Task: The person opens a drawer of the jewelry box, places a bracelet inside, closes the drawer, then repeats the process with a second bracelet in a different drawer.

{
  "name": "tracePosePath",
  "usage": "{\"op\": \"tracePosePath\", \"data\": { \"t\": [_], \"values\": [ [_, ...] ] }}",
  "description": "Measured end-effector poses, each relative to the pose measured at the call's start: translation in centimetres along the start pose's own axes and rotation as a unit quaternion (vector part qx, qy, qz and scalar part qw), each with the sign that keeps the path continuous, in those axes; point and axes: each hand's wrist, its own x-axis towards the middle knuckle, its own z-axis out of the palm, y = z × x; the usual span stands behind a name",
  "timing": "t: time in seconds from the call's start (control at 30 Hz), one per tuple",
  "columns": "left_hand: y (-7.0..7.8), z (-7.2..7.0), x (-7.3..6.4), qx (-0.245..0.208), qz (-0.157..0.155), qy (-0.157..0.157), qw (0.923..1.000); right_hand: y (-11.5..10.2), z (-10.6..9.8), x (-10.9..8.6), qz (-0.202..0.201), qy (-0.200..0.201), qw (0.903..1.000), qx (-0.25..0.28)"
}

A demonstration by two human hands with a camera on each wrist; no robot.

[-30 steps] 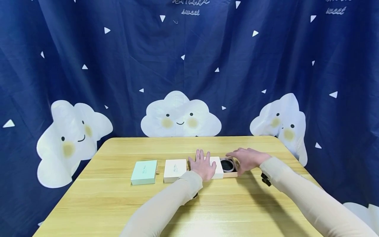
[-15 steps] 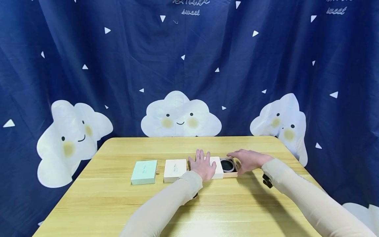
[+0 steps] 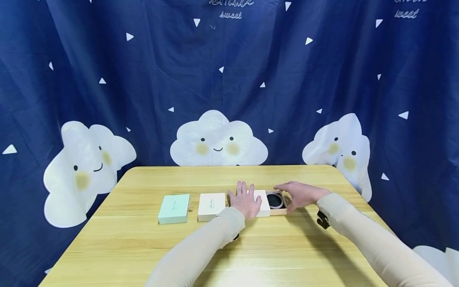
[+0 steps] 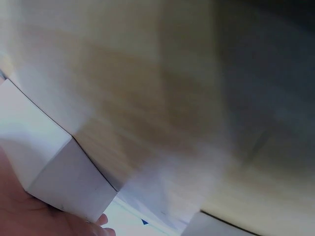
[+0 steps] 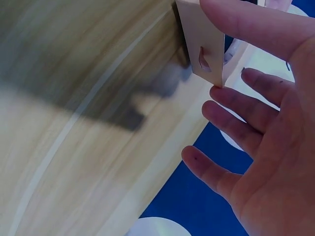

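On the table lies a white slide-out gift box [image 3: 263, 204], its drawer [image 3: 278, 212] pulled out to the right. Inside the drawer a pale bangle [image 3: 275, 208] rings a black insert [image 3: 274, 200]. My left hand [image 3: 246, 204] rests over the box's left part, fingers straight and spread. The left wrist view shows the box's side [image 4: 74, 182] beside that hand. My right hand [image 3: 302, 195] holds the drawer's right end across its width, thumb at the near corner, fingers at the far one. A small ribbon tab [image 5: 204, 61] sticks out of the drawer's end.
Left of my left hand sits a closed cream box [image 3: 211, 207]. Farther left stands a mint-green box [image 3: 174, 209] with a tab on its right side. Behind the wooden table [image 3: 143, 255] hangs a blue curtain [image 3: 150, 79] with clouds.
The right wrist has shifted very slightly right and down since a second ago. The left hand, drawer and boxes show no visible movement.
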Motion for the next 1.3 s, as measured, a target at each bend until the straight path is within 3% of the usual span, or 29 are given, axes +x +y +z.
{"op": "tracePosePath", "data": {
  "t": [0.2, 0.63, 0.87, 1.3],
  "values": [
    [0.0, -0.1, -0.2, -0.002, 0.003, 0.008, 1.0000, 0.0, 0.4, 0.4, 0.001, 0.000, 1.0000, 0.006],
    [-0.1, 0.6, 0.7, -0.004, -0.002, -0.013, 0.9999, -0.2, 0.8, 1.0, -0.020, 0.011, 0.9996, 0.015],
    [-0.1, 0.1, 0.2, -0.013, 0.005, -0.002, 0.9999, -0.6, 0.9, 1.3, -0.015, 0.010, 0.9996, 0.023],
    [-0.1, 0.4, 0.6, -0.002, -0.002, -0.017, 0.9999, -1.5, 1.1, 1.8, 0.003, 0.009, 0.9991, 0.040]
  ]
}}
